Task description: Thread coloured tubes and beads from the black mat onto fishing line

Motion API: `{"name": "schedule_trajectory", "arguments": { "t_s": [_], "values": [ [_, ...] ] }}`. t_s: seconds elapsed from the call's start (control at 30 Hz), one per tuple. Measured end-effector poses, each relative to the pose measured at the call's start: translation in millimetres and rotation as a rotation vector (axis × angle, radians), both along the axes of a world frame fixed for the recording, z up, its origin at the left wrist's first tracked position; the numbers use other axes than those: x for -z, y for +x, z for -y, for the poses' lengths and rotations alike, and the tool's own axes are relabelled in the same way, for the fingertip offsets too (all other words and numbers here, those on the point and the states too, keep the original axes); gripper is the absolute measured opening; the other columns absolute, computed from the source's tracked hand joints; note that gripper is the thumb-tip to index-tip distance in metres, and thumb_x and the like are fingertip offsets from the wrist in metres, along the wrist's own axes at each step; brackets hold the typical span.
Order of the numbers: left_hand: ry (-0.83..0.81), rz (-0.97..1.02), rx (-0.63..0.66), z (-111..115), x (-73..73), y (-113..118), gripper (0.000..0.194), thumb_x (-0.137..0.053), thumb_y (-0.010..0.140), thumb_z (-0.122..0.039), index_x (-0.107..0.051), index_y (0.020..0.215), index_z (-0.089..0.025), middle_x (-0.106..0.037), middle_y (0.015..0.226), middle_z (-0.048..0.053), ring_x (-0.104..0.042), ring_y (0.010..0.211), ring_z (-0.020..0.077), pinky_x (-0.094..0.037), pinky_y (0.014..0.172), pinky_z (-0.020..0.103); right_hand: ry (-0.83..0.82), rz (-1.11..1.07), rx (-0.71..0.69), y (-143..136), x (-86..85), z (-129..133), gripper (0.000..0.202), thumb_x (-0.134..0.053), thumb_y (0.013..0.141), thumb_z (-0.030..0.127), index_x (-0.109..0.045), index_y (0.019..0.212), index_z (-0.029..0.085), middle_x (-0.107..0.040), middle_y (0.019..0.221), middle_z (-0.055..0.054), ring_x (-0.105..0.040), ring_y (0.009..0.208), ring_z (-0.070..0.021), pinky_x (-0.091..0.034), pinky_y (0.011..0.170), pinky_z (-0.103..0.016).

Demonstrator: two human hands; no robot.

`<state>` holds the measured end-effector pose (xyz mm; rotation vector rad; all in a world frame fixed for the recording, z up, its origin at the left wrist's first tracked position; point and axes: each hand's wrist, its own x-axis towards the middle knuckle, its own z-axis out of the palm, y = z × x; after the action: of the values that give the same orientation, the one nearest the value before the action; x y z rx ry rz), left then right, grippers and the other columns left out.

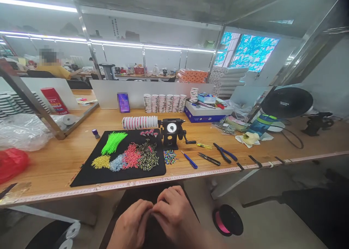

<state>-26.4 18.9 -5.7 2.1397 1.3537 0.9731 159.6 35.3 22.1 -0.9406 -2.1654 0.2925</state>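
Note:
My left hand (132,221) and my right hand (173,212) meet at the fingertips, just below the bench's front edge. Both are closed in a pinch; whatever they hold, if anything, is too small or hidden to make out. Beyond them lies a black mat (100,172) bearing green strips (113,141), gold pieces (100,162), pale blue pieces (117,163), red pieces (132,155) and dark patterned pieces (148,158) in heaps. Behind the mat, a hand-cranked winder (170,132) carries a row of white spools (140,122).
Small coloured beads (170,157), a blue screwdriver (190,160), tweezers (209,159) and pliers (225,152) lie right of the mat. Stacked spools (165,103) and a blue box (204,114) stand behind. A black reel (227,220) rests on the floor. Another person (53,67) sits far left.

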Motion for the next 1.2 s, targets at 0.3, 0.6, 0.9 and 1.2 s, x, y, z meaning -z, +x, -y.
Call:
{"name": "schedule_trajectory", "arguments": {
  "t_s": [0.3,0.6,0.9,1.2],
  "values": [
    [-0.198,0.094,0.013,5.2,-2.9,4.2,0.028,-0.048,0.099,-0.038,-0.067,0.084,-0.024,-0.070,0.072,-0.003,-0.065,0.064,0.0128,-0.049,0.061,0.016,-0.654,-0.262,0.018,10.5,-16.7,2.9,0.011,-0.067,0.089,0.013,-0.065,0.081,0.020,-0.065,0.085,0.003,-0.060,0.083,-0.0147,-0.040,0.074,-0.026],
    [0.190,0.075,-0.021,6.3,-4.2,3.8,0.011,-0.059,0.095,-0.028,-0.068,0.091,-0.026,-0.074,0.077,0.000,-0.068,0.068,0.0153,-0.051,0.068,0.021,-0.962,-0.529,0.002,3.0,0.8,3.6,0.020,-0.066,0.083,0.035,-0.060,0.075,0.018,-0.056,0.073,0.002,-0.048,0.071,-0.0150,-0.035,0.067,-0.027],
    [-0.045,0.165,-0.108,10.1,-20.4,11.1,0.018,-0.060,0.092,-0.033,-0.066,0.078,-0.024,-0.070,0.069,-0.003,-0.066,0.061,0.0124,-0.051,0.060,0.017,-1.172,-0.742,-0.054,-3.1,7.6,11.2,0.036,-0.072,0.081,0.049,-0.058,0.073,0.017,-0.053,0.068,0.002,-0.045,0.065,-0.0134,-0.034,0.063,-0.026],
    [-0.158,0.202,-0.134,12.8,-28.4,11.7,0.026,-0.060,0.089,-0.041,-0.069,0.073,-0.022,-0.070,0.066,-0.001,-0.065,0.060,0.0147,-0.051,0.054,0.017,-0.045,-0.294,0.058,-3.0,2.9,22.6,0.011,-0.056,0.088,0.010,-0.057,0.088,0.021,-0.066,0.079,-0.001,-0.061,0.072,-0.0167,-0.039,0.071,-0.031]
  ]
}}
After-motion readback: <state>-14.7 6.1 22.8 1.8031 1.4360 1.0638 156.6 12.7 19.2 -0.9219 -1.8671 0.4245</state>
